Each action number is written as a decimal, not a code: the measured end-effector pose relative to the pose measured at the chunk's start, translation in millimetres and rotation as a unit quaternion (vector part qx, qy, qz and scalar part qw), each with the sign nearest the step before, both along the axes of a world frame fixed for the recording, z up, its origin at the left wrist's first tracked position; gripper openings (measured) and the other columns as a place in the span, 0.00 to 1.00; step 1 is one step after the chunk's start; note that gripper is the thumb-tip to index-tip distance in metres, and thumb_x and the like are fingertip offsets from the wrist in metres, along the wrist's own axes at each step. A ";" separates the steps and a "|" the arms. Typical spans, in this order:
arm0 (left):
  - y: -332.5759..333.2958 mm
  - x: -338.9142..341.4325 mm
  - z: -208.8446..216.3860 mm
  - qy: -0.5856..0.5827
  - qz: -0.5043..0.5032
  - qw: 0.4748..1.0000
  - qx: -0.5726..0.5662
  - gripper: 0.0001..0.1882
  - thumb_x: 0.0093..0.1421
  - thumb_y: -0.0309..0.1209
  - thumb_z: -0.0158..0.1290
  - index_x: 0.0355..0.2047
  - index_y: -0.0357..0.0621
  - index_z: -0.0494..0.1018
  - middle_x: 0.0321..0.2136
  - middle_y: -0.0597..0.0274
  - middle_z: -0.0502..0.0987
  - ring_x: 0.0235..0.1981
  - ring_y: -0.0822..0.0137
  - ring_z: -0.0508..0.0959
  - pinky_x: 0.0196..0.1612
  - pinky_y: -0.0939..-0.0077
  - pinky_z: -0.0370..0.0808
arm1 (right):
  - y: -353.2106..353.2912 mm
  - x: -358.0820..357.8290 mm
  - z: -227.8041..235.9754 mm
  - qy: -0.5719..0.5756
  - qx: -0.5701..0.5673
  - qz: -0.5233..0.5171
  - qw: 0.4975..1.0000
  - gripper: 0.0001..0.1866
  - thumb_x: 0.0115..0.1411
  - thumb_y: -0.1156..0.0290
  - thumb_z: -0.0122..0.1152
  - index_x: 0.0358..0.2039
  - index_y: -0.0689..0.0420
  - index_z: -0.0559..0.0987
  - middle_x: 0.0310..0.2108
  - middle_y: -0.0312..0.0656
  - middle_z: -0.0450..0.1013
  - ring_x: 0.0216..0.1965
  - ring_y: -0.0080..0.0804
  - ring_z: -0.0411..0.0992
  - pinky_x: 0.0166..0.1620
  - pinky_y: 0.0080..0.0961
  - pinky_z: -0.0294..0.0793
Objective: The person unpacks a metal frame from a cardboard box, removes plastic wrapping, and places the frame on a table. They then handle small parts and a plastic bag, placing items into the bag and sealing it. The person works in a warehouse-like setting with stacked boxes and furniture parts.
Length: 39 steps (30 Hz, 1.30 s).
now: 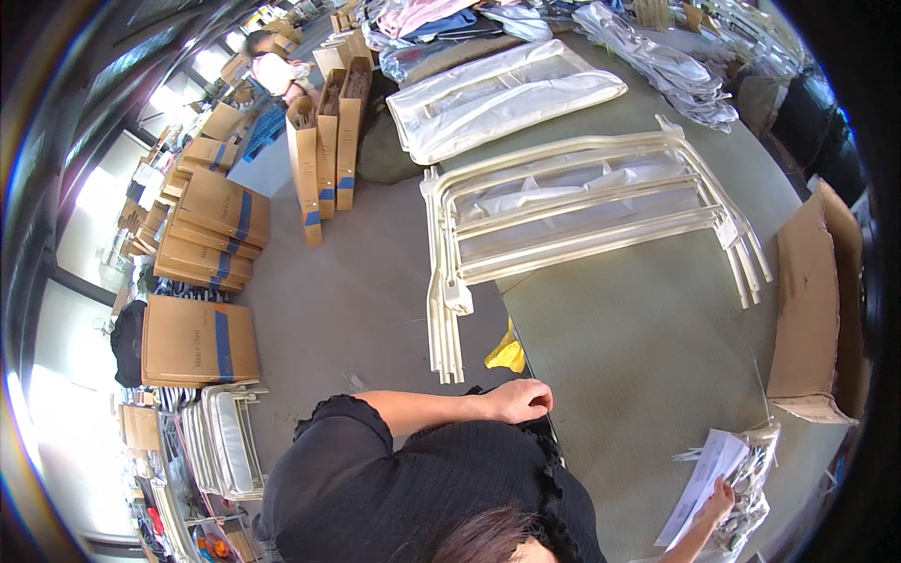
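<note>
My left hand (521, 401) is closed beside the near edge of the green-grey table (619, 338). Its curled fingers hide whatever they may hold. At the lower right, my right hand (721, 502) pinches the edge of a white sheet of paper (706, 480). That paper lies against clear plastic bags (753, 483) with small parts inside that I cannot make out. Beyond my hands, a folded cream metal frame (572, 220) lies on the table, with pale fabric between its bars. Its left legs stick out past the table edge.
A white fabric-covered folded piece (507, 98) lies farther back, near plastic-wrapped bundles (657, 66). An open cardboard box (812, 305) stands at the right. Flat cartons (199, 340) are stacked at the left. A yellow bag (507, 354) hangs by the table edge. Another person (274, 73) stands far left.
</note>
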<state>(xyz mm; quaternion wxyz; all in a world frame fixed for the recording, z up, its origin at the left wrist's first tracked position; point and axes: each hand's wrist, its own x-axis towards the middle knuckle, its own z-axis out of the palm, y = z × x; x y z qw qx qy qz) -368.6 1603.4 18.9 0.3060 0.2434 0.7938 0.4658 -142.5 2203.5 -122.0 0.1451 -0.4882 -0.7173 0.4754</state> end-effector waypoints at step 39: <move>46.1 -94.6 40.7 0.440 -0.257 0.856 0.090 0.11 0.53 0.27 0.55 0.37 0.50 0.80 0.39 0.63 0.80 0.47 0.67 0.76 0.54 0.69 0.66 | -291.7 -131.6 141.0 0.163 0.221 0.397 0.876 0.12 0.46 0.69 0.66 0.34 0.52 0.83 0.45 0.39 0.75 0.49 0.37 0.70 0.51 0.33 0.70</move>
